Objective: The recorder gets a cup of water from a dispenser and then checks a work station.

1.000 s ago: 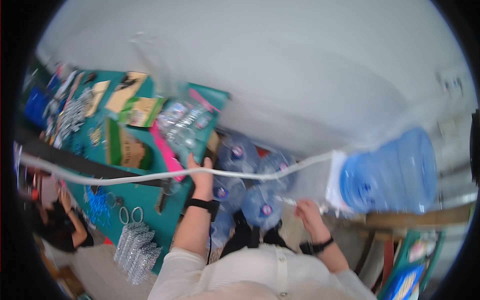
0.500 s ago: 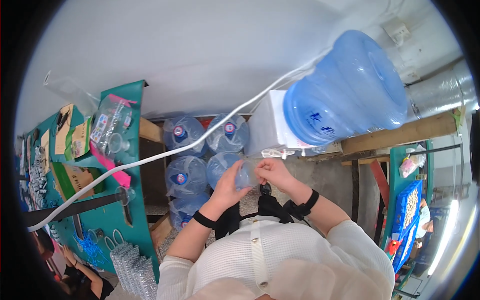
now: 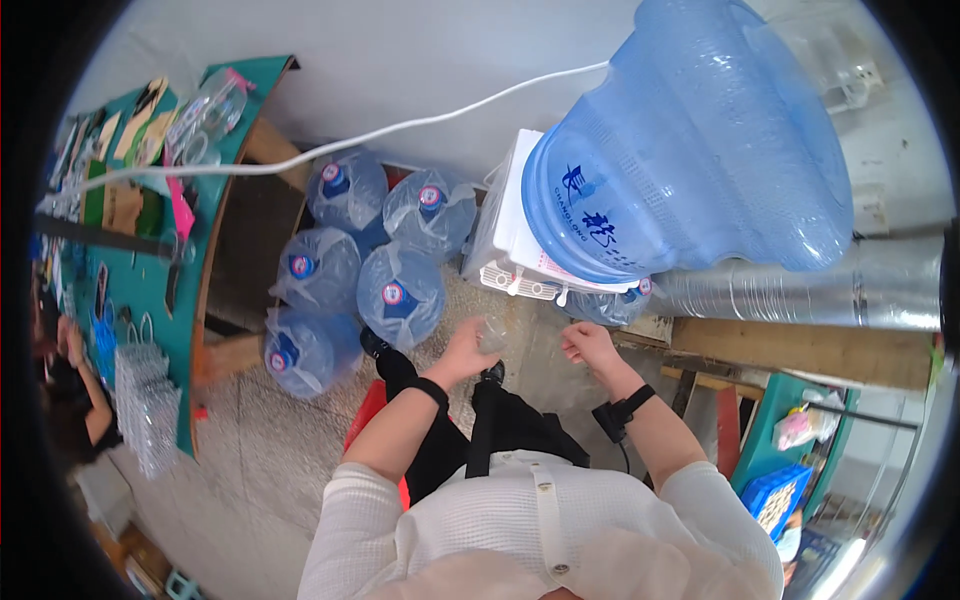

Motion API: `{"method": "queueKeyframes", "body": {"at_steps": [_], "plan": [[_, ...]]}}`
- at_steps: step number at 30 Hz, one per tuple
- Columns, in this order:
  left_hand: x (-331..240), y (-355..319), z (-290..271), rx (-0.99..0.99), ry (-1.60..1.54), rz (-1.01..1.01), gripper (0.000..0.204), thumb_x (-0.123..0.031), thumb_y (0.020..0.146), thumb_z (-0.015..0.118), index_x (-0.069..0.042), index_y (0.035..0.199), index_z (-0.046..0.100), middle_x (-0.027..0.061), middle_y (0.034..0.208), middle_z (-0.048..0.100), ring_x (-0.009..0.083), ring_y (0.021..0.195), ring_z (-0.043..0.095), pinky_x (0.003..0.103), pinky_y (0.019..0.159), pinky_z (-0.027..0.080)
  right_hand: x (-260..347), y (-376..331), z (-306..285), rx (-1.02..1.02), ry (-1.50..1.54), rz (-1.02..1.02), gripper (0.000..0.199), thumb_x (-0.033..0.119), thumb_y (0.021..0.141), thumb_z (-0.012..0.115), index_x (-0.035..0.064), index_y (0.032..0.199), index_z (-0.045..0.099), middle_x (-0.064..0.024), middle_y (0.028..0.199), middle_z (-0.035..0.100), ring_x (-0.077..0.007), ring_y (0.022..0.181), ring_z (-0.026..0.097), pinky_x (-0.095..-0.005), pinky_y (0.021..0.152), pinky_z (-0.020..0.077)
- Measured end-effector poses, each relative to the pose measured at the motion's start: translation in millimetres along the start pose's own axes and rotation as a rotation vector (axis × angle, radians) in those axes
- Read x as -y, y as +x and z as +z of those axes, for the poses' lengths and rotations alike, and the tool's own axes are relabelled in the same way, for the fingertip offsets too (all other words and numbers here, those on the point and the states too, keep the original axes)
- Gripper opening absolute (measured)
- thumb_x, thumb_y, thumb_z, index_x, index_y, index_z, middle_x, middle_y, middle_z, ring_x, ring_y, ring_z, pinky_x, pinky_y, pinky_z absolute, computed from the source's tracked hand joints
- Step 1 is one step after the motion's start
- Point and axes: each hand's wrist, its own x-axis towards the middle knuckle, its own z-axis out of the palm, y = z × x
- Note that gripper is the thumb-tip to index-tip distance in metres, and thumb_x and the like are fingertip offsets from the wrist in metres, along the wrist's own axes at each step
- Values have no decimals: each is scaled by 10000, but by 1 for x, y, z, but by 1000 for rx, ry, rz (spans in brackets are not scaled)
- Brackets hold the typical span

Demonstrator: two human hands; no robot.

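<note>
My left hand (image 3: 464, 352) grips a clear plastic cup (image 3: 495, 330), thumb below and fingers along its side. The cup is so see-through that its outline is faint against the floor. To the right of it, apart from the cup, my right hand (image 3: 590, 348) has its fingers curled in, and nothing shows in them. Ahead of both hands is a white water dispenser (image 3: 512, 225), with taps low on its front. A large blue water bottle (image 3: 690, 150) sits upside down on top of it.
Several full blue water bottles (image 3: 400, 295) with plastic wrapping stand on the floor at the left. A green-topped table (image 3: 150, 280) carries bags and tools; a co-worker's arm (image 3: 90, 390) is beside it. A white cable (image 3: 400, 125) crosses ahead. A silver duct (image 3: 800, 300) runs at right.
My right hand has come away from the cup and moved right. The dispenser now looms closer, and the view has shifted so that more floor shows at left.
</note>
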Motion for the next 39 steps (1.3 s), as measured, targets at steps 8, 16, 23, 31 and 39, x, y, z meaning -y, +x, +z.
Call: {"method": "queueKeyframes", "body": {"at_steps": [8,16,23,31,39], "plan": [[24,21,88,-127,9,-75,709,-273,585,728,-15,1166,414,195,1077,490,315,951,510,382,853,391,-19,43,-16,-73,-75,136,320,346,819,562,27,843,559,-35,680,558,-99,535,513,-225,477,409],[62,66,124,-305,88,-96,642,-185,599,702,-52,1161,421,159,1121,479,339,1069,425,418,905,328,-50,95,-8,-113,82,111,291,312,858,516,33,937,541,-35,737,557,-105,579,526,-232,515,428],[71,125,171,-387,-2,-75,582,-81,608,682,-66,1141,450,162,1072,488,333,1032,444,391,895,364,-62,113,-13,-189,160,27,244,260,850,543,26,920,539,-28,713,565,-90,532,512,-223,475,412],[80,159,195,-472,-19,-32,585,-54,625,669,-39,1151,415,202,1075,483,379,1031,435,425,884,367,-80,123,-22,-161,86,-112,190,217,827,581,31,857,559,-18,722,581,-57,497,453,-197,463,349],[84,169,197,-430,-74,-57,588,-77,631,663,-15,1159,414,224,1107,469,380,1067,417,419,907,354,-91,136,-35,-158,-58,-156,280,235,806,606,-14,932,584,-25,732,592,-57,545,436,-202,513,362]]}}
